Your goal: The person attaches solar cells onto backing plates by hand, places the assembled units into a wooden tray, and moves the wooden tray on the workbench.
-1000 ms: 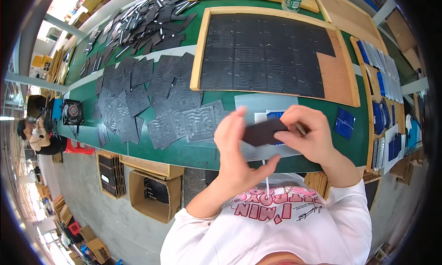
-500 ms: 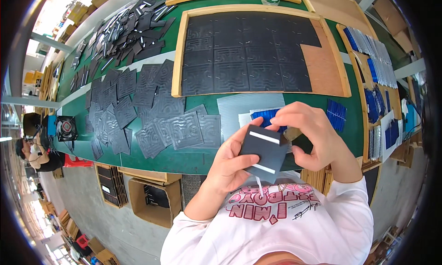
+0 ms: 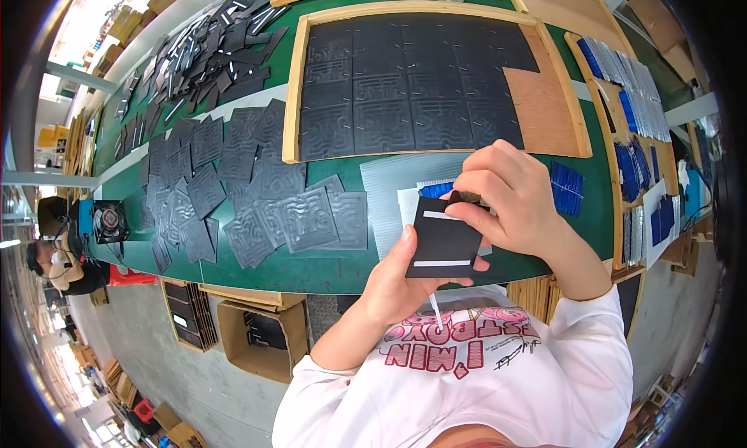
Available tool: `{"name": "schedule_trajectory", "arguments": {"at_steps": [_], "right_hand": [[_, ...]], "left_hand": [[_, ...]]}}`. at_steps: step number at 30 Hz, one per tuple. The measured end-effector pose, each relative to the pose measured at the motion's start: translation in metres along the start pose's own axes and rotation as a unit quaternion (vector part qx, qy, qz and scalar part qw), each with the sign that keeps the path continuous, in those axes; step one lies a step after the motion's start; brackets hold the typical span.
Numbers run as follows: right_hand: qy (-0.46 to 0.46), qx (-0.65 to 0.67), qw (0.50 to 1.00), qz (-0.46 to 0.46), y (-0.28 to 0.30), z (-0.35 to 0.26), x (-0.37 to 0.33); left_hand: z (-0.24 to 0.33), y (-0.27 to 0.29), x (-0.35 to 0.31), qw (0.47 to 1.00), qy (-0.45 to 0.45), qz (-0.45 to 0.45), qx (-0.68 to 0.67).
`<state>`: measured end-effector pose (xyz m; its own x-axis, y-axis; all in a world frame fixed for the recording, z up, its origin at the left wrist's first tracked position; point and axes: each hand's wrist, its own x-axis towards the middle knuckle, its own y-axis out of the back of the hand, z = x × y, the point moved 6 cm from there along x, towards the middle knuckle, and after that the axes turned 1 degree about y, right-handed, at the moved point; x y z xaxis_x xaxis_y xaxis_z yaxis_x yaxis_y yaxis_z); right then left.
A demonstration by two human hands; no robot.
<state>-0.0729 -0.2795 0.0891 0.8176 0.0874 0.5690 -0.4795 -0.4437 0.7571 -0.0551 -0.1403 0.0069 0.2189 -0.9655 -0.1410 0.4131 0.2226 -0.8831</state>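
Observation:
A flat black square plate (image 3: 440,242), with one white strip near its top and another near its bottom, is held above the table's front edge. My left hand (image 3: 393,281) grips it from the left and below, thumb along the side edge. At the plate's top right, my right hand (image 3: 507,203) is closed in a pinch, its thumb lying over the upper white strip; a small dark bit shows between its fingers, perhaps the plate's edge. Behind the plate, a blue piece (image 3: 436,190) and a grey ribbed sheet (image 3: 380,185) lie partly covered by it and my hands.
A wood-framed board (image 3: 292,110) with rows of black squares lies beyond my hands. Loose patterned black sheets (image 3: 311,218) spread to the left, with a pile of dark strips (image 3: 222,55) farther back. Blue pieces (image 3: 566,188) rest at right. A small fan (image 3: 110,221) stands far left.
The plate has turned from tilted to nearly upright in my left hand. My right hand has moved up and left, and its thumb now presses over the plate's upper strip.

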Motion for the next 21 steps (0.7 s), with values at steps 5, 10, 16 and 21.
{"name": "schedule_trajectory", "arguments": {"at_steps": [5,10,16,21], "right_hand": [[0.039,0.089,0.995,-0.026,-0.006,-0.006,-0.003],[0.096,0.074,0.992,-0.043,-0.012,-0.027,-0.003],[0.144,0.175,0.969,-0.102,-0.024,-0.067,-0.028],[0.087,0.170,0.969,-0.157,-0.033,-0.053,-0.059]], "left_hand": [[-0.001,0.004,-0.002,0.997,-0.024,0.053,0.041],[0.005,0.011,-0.004,0.993,-0.053,0.086,0.055],[0.030,0.011,0.000,0.989,-0.119,0.078,0.035],[0.064,0.023,-0.023,0.966,-0.230,0.116,0.011]]}}
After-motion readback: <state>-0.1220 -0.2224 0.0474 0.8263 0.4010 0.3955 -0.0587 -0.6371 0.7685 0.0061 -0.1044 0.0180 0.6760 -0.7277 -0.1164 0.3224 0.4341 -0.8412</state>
